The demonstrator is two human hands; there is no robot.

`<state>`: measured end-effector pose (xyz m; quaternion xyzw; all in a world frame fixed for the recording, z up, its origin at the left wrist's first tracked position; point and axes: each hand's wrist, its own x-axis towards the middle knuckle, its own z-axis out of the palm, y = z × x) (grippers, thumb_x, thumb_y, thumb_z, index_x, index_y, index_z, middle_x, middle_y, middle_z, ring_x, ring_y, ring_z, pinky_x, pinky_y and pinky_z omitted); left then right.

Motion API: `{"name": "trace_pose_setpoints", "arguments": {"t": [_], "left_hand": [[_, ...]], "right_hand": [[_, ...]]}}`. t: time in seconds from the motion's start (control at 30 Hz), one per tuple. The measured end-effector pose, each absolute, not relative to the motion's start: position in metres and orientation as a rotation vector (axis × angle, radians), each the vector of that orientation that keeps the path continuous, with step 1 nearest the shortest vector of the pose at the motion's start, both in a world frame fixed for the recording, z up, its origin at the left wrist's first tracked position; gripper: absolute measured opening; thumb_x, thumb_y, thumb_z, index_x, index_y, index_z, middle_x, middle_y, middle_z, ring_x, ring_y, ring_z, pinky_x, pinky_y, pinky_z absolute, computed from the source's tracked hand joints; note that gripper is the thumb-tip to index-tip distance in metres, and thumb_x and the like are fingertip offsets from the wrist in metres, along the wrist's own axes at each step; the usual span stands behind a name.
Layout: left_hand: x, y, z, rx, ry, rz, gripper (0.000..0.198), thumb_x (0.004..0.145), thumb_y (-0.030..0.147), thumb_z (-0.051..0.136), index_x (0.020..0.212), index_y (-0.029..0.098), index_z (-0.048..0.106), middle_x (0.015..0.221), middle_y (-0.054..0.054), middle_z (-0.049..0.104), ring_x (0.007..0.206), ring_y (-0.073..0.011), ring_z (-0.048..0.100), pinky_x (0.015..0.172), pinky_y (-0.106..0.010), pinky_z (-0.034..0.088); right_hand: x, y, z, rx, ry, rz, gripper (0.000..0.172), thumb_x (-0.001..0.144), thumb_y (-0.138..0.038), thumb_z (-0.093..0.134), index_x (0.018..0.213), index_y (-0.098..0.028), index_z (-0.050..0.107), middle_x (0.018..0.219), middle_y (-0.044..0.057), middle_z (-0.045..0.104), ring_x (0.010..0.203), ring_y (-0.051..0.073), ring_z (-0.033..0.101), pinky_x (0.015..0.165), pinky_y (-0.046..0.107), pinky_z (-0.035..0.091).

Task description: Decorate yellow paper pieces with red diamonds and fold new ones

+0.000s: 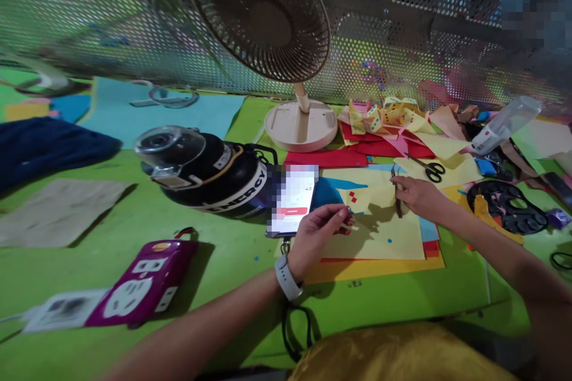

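My left hand (pixel 318 232) wears a white wristband and pinches the edge of a folded yellow paper (pixel 374 197) with closed fingers. It hovers over a stack of yellow, orange and red sheets (pixel 379 244). My right hand (pixel 417 196) is closed on thin dark tweezers (pixel 397 195), their tip resting on the yellow paper. Small red squares are stuck on that paper. A phone (pixel 295 199) with a lit screen leans just left of my left hand.
A black helmet (pixel 210 172) lies left of the phone. A standing fan (pixel 268 18) stands behind on its round base. Scissors (pixel 429 169), folded paper dice (pixel 388 114), coloured scraps, a clear bottle (pixel 504 124) and a purple power strip (pixel 140 283) lie around.
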<state>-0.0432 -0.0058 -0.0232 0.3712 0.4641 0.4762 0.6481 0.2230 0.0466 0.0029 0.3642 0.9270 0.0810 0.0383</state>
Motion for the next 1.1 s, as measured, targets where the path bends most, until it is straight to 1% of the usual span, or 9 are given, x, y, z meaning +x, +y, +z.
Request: {"name": "trace_pose_setpoints", "arguments": {"t": [0.13,0.3,0.43,0.53,0.67,0.77,0.87,0.93,1.1], "left_hand": [[-0.043,-0.006,-0.022,0.845,1.062,1.087,0.039,0.065,0.047,0.079,0.085,0.015,0.069,0.072,-0.003,0.071,0.065,-0.0144,0.065,0.060,-0.026,0.055],[-0.044,-0.006,-0.021,0.846,1.085,1.092,0.041,0.064,0.049,0.079,0.085,0.015,0.069,0.073,-0.004,0.070,0.066,-0.0160,0.066,0.061,-0.028,0.056],[-0.044,-0.006,-0.022,0.861,1.078,1.086,0.040,0.066,0.049,0.078,0.085,0.015,0.070,0.074,-0.004,0.071,0.067,-0.0159,0.066,0.062,-0.028,0.056],[-0.044,-0.006,-0.022,0.859,1.060,1.090,0.038,0.067,0.048,0.078,0.085,0.015,0.070,0.073,-0.004,0.071,0.066,-0.0152,0.065,0.062,-0.027,0.055],[-0.043,-0.006,-0.021,0.848,1.061,1.086,0.039,0.066,0.048,0.078,0.085,0.015,0.070,0.073,-0.004,0.071,0.066,-0.0156,0.066,0.061,-0.028,0.055],[-0.043,-0.006,-0.021,0.847,1.052,1.082,0.039,0.066,0.048,0.078,0.084,0.015,0.070,0.072,-0.004,0.071,0.066,-0.0152,0.065,0.061,-0.027,0.056],[-0.043,-0.006,-0.021,0.851,1.043,1.077,0.039,0.066,0.048,0.078,0.084,0.015,0.070,0.072,-0.004,0.071,0.065,-0.0149,0.065,0.061,-0.027,0.056],[-0.043,-0.006,-0.021,0.853,1.040,1.072,0.038,0.066,0.048,0.078,0.084,0.015,0.070,0.073,-0.004,0.071,0.066,-0.0151,0.065,0.061,-0.027,0.056],[-0.043,-0.006,-0.022,0.869,1.041,1.059,0.036,0.068,0.047,0.077,0.085,0.016,0.070,0.073,-0.004,0.071,0.066,-0.0160,0.066,0.061,-0.028,0.056]], "right_hand": [[0.220,0.051,0.007,0.951,2.858,0.320,0.021,0.087,-0.003,0.049,0.097,-0.013,0.065,0.119,0.017,0.063,0.095,0.024,0.063,0.073,0.035,0.051],[0.222,0.056,0.014,0.791,2.867,0.380,0.017,0.092,-0.010,0.048,0.093,-0.016,0.064,0.098,0.011,0.066,0.085,0.021,0.062,0.068,0.032,0.046],[0.233,0.060,0.012,0.857,2.906,0.343,0.022,0.093,-0.008,0.044,0.098,-0.017,0.064,0.101,0.010,0.068,0.085,0.019,0.063,0.070,0.031,0.047],[0.245,0.062,0.008,1.067,3.015,0.230,0.027,0.093,-0.009,0.041,0.104,-0.017,0.064,0.112,0.013,0.068,0.095,0.020,0.065,0.078,0.035,0.050],[0.255,0.062,0.006,1.587,3.218,-0.288,0.020,0.093,-0.020,0.044,0.103,-0.022,0.061,0.120,0.010,0.066,0.108,0.021,0.063,0.090,0.040,0.051],[0.253,0.062,0.010,2.091,3.154,-1.085,0.013,0.087,-0.028,0.054,0.098,-0.022,0.055,0.105,0.008,0.070,0.090,0.019,0.068,0.083,0.038,0.054],[0.246,0.064,0.014,2.301,2.885,-1.768,0.023,0.078,-0.033,0.063,0.095,-0.021,0.052,0.091,0.004,0.069,0.077,0.016,0.067,0.075,0.034,0.055],[0.241,0.066,0.015,2.358,2.774,-1.904,0.029,0.076,-0.038,0.066,0.094,-0.021,0.052,0.085,0.002,0.066,0.074,0.015,0.065,0.069,0.031,0.054],[0.231,0.075,0.008,2.395,2.695,-1.796,0.036,0.079,-0.050,0.062,0.099,-0.021,0.055,0.082,0.002,0.064,0.074,0.015,0.063,0.061,0.027,0.052]]}}
